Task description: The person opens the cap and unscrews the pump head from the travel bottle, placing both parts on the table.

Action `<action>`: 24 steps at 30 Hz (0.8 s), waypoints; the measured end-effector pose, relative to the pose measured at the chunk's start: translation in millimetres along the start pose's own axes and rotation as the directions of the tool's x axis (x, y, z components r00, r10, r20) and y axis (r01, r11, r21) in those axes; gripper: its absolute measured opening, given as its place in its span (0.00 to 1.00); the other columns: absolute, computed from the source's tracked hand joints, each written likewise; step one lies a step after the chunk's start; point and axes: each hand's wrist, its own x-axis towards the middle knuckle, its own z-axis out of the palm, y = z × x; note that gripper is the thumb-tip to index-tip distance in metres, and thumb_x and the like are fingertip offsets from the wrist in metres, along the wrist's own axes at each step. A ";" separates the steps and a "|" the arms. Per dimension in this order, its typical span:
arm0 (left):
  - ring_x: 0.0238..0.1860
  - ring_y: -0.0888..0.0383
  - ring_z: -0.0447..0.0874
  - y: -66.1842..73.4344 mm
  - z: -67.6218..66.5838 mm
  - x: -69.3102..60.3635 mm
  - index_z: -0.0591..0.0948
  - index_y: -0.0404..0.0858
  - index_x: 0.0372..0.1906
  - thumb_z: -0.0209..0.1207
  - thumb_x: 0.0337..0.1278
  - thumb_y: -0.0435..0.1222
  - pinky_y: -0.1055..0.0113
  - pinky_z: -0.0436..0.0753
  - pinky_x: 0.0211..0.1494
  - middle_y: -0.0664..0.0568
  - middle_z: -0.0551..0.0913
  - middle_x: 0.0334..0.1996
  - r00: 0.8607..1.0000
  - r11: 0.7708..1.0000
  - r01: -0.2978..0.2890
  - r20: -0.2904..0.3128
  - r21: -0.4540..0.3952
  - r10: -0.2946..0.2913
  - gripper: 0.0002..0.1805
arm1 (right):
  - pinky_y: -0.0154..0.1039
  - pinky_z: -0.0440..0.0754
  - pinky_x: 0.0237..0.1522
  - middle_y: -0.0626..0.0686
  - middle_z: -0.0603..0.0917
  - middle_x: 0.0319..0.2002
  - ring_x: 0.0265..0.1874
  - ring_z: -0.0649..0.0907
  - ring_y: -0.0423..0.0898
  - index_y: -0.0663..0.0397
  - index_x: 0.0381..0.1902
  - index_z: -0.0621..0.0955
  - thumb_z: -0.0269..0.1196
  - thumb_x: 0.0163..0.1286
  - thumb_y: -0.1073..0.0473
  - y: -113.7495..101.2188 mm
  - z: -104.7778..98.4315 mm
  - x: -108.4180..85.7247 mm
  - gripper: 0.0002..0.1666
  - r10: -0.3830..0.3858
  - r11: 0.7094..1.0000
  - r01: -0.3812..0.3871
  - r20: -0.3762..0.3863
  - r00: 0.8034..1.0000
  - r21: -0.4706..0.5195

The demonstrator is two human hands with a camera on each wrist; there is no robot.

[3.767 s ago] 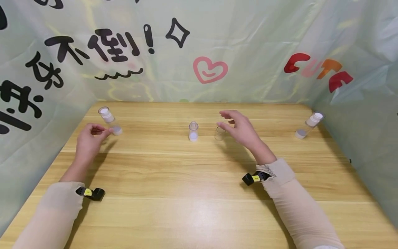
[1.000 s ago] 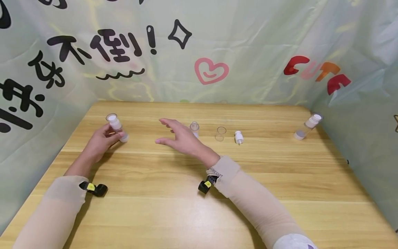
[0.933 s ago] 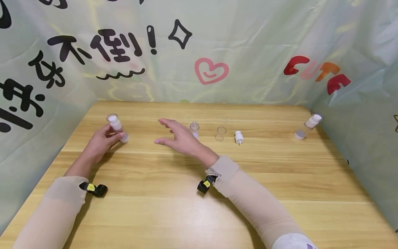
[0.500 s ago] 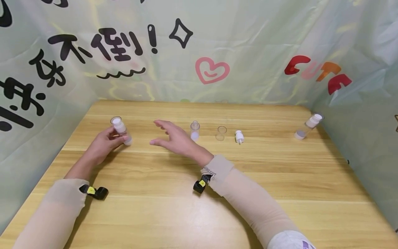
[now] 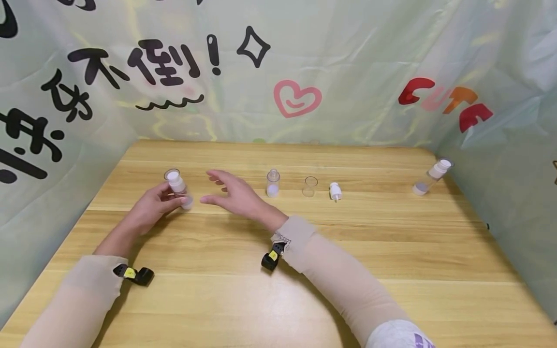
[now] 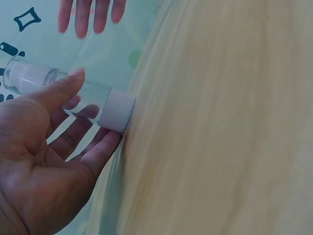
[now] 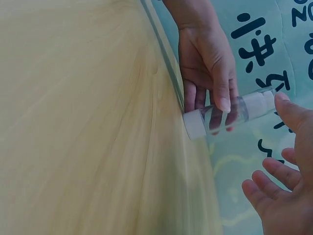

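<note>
Evidently partway along: one uncapped bottle [image 5: 272, 187] stands in pieces, while two others look complete.
Of the hands, the left hand [image 5: 152, 208] grips the held bottle [image 5: 179, 187] by its clear lower body, thumb on one side and fingers on the other; whether its base touches the counter [image 5: 217, 290] I cannot tell. The right hand [image 5: 235, 195] is just beside that bottle, fingers spread and thumb well apart, holding nothing. Done, judging by the layout: a clear cap [image 5: 310, 187] and a white pump [image 5: 335, 191] are off and set on the counter, in a row to the right of the uncapped bottle. Left, on that reading: the held bottle and the far-right bottle [image 5: 435, 174], both appearing fully assembled.
</note>
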 end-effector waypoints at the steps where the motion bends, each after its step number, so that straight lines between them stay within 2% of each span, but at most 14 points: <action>1: 0.56 0.51 0.73 0.3 0.8 0.2 0.70 0.34 0.64 0.62 0.64 0.46 0.79 0.76 0.51 0.39 0.74 0.59 1.000 1.000 -0.001 0.004 -0.005 0.001 0.30 | 0.38 0.75 0.61 0.51 0.74 0.64 0.61 0.74 0.43 0.54 0.72 0.65 0.66 0.65 0.41 -0.9 1.7 1.6 0.45 0.003 1.000 -0.003 0.001 1.000 0.007; 8: 0.56 0.53 0.73 1.7 4.3 0.8 0.69 0.34 0.66 0.61 0.65 0.46 0.79 0.76 0.51 0.38 0.73 0.60 0.999 1.000 -0.002 0.043 -0.011 0.002 0.32 | 0.37 0.77 0.58 0.53 0.75 0.63 0.59 0.76 0.46 0.53 0.72 0.65 0.67 0.65 0.41 -5.4 14.1 10.4 0.44 0.026 0.999 -0.026 0.009 1.000 0.041; 13: 0.54 0.57 0.74 3.4 7.4 -0.4 0.68 0.31 0.67 0.60 0.67 0.41 0.79 0.76 0.52 0.36 0.74 0.60 0.997 0.999 -0.017 0.078 -0.038 0.020 0.29 | 0.33 0.76 0.57 0.53 0.75 0.63 0.58 0.77 0.46 0.51 0.73 0.64 0.67 0.64 0.39 -6.4 20.4 14.7 0.46 0.050 0.997 -0.051 0.028 0.998 0.051; 19: 0.56 0.56 0.74 3.5 9.6 -2.0 0.67 0.30 0.68 0.60 0.68 0.39 0.79 0.75 0.53 0.34 0.73 0.61 0.995 0.998 -0.028 0.091 -0.052 0.032 0.29 | 0.33 0.77 0.56 0.53 0.75 0.64 0.59 0.76 0.42 0.54 0.72 0.65 0.68 0.64 0.44 -5.1 28.7 20.7 0.45 0.016 0.997 -0.018 0.032 0.999 0.073; 24: 0.59 0.53 0.72 1.2 9.3 -3.8 0.64 0.27 0.69 0.59 0.68 0.37 0.81 0.74 0.54 0.33 0.71 0.63 0.996 0.998 -0.033 0.087 -0.047 0.037 0.31 | 0.31 0.77 0.55 0.48 0.75 0.64 0.58 0.75 0.38 0.50 0.73 0.65 0.67 0.64 0.42 -5.7 36.8 25.7 0.45 -0.027 0.998 0.024 0.060 0.998 0.051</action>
